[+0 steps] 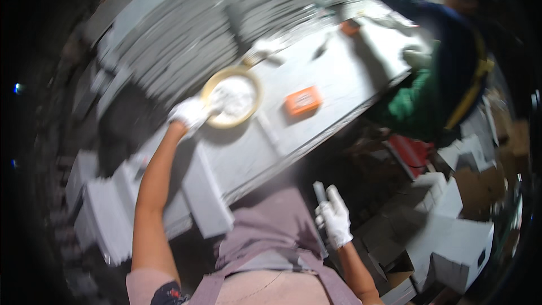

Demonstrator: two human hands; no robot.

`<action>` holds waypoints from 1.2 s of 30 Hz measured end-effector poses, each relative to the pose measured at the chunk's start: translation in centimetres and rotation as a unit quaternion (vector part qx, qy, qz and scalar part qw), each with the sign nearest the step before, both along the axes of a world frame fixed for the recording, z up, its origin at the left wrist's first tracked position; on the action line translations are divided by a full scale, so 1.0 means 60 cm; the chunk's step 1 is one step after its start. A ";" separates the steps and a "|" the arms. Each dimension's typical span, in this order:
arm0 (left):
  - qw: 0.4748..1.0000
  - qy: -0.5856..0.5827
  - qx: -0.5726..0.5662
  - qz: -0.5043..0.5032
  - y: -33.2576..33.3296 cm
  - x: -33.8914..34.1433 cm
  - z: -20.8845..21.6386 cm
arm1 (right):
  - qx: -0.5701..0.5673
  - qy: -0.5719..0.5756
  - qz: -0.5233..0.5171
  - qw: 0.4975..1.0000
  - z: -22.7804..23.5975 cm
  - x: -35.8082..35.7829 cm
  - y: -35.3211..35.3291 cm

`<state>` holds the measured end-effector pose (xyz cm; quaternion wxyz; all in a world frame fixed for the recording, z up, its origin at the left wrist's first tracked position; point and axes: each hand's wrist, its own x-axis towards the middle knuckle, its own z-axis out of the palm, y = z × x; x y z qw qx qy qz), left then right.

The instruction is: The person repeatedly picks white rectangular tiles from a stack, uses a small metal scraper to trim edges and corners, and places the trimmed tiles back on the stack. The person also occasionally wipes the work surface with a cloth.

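In the head view, a person in a mauve apron works at a pale table, with white gloves on both hands. The left hand meets the left rim of a yellowish bowl; blur hides its fingertips, and whether they pinch the rim or something inside cannot be told. The bowl sits on the table near the stacks of flat sheets, and white material fills much of what shows of its inside. The right hand, away from the table and beside the apron, appears to have its fingers closed around a pale strip, one finger reaching up along it. An orange box lies to the right of the bowl, apart from both hands. By the look of it, work at the bowl is under way rather than finished: plenty of white material remains there, and no result of it can be picked out, so how much is done cannot be judged. The sheets stand in tall stacks, untouched by either hand. Across the table's right end, a co-worker in dark clothing stretches an arm over the surface.
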<state>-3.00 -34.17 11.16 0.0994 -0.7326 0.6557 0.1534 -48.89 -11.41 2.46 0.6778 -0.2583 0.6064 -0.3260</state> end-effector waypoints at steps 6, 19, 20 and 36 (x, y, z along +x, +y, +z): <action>0.986 0.061 -0.042 0.148 0.024 0.013 0.012 | 0.045 -0.053 -0.049 0.996 0.021 -0.044 0.024; 0.820 0.384 -0.392 0.164 0.413 -0.178 -0.065 | 0.022 -0.131 0.098 0.986 0.064 0.020 0.036; 0.794 0.447 -0.357 0.205 0.454 -0.211 -0.077 | 0.000 -0.151 0.098 0.984 0.064 0.036 0.038; 0.873 0.285 -0.389 0.074 0.651 -0.171 -0.088 | -0.133 -0.068 0.172 0.974 0.085 0.247 0.004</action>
